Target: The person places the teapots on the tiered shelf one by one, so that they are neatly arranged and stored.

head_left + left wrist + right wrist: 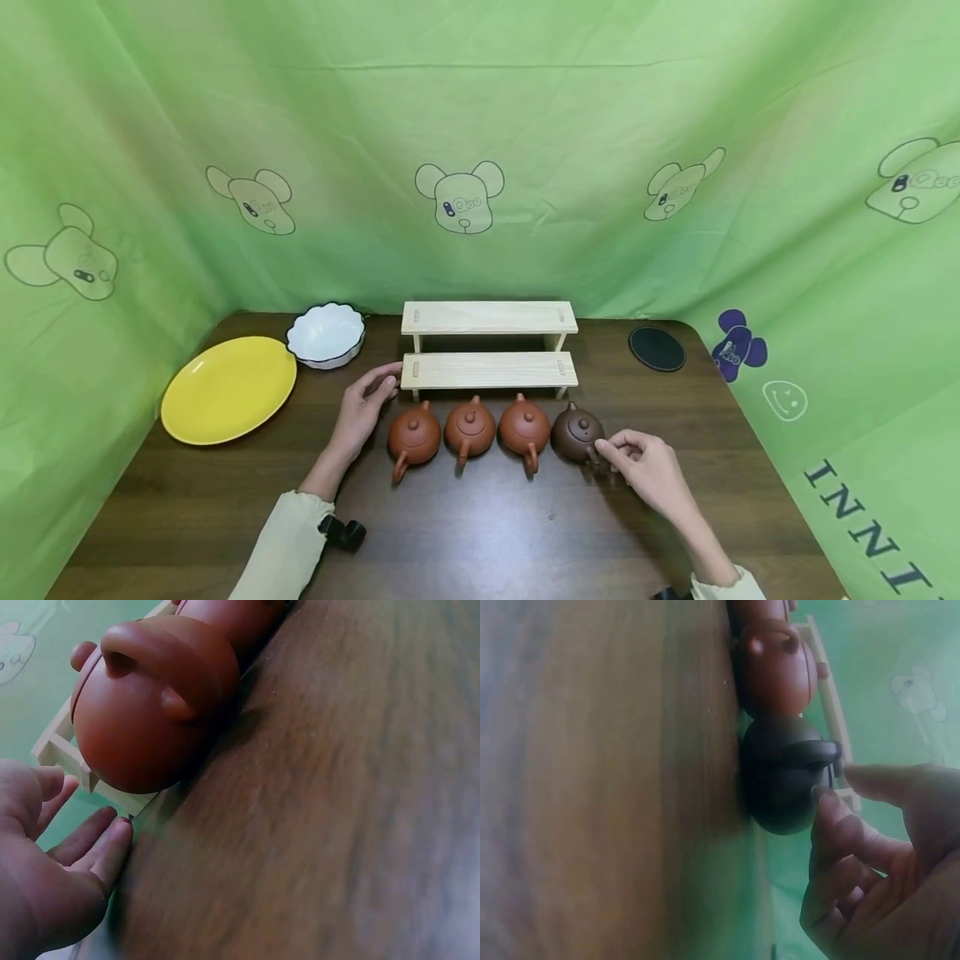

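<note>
Dark pot: It sits upright on the brown table, low in the frame and right of the middle, at the right end of the row.
Right hand: It is low on the right side. Its thumb and first finger make a narrow gap by the pot's handle. I can't tell if they pinch it. If only the tips hold on, the smooth handle could slip, and the pot could drop and chip.
Lid: It is on the dark pot. I see nothing tying it down, so if the pot tips too far, it could slide off and break.
Spout: It points up the frame, toward the wooden shelf. A push that way could bump it on the shelf.
Next red pot: It sits just left of the dark pot. A sideways swing could make the two knock.
Left hand: It is left of the middle, by the left end of the low step. Its fingers look mostly straight, with no grip that I can see. I can't tell if the tips touch the wood. A hard push could slide the shelf.
End red pot: It sits near the left hand. If that hand swings right, it could tip this pot over.
</note>
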`<state>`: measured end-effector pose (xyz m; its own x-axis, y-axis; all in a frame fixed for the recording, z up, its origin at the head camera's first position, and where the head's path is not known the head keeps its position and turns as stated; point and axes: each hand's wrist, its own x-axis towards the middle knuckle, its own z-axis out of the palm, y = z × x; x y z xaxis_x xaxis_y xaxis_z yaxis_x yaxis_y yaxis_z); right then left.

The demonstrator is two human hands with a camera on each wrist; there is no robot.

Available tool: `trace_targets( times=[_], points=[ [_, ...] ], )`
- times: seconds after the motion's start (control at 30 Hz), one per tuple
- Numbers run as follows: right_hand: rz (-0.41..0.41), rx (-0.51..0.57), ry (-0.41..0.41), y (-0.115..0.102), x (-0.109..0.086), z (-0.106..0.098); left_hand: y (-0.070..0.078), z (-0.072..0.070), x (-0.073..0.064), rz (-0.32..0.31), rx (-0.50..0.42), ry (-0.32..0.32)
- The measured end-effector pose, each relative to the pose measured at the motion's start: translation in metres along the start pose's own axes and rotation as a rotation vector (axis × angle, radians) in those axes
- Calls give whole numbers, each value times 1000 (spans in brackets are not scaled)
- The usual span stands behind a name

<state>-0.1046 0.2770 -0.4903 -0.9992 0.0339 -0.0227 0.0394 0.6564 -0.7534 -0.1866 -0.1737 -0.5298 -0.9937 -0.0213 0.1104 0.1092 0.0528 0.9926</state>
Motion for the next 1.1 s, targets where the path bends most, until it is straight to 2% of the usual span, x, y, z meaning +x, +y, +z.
trace_targets(
  times=[0.1, 0.23, 0.37, 0.47, 0.63, 0.73, 0.87, 1.1],
  points=[
    [54, 98, -65, 2, -1, 1, 0, 3, 4, -70, -73, 19],
    [102, 217, -123, 4, -1, 5, -2, 1, 4, -104, -107, 21],
    [146, 315, -179, 9, 0, 6, -3, 1, 5, -83, -116, -20],
    [165, 432, -257, 14, 0, 7, -4, 1, 7, -58, -119, -54],
    [135, 606, -402, 26, -3, 5, -7, 7, 12, -18, -107, -97],
    [109, 627, -432, 30, -6, 5, -10, 9, 14, 7, -107, -106],
    [102, 617, -429, 30, -5, 7, -13, 8, 13, 32, -113, -104],
    [65, 610, -430, 29, -3, 10, -13, 7, 12, 30, -99, -109]
  ],
)
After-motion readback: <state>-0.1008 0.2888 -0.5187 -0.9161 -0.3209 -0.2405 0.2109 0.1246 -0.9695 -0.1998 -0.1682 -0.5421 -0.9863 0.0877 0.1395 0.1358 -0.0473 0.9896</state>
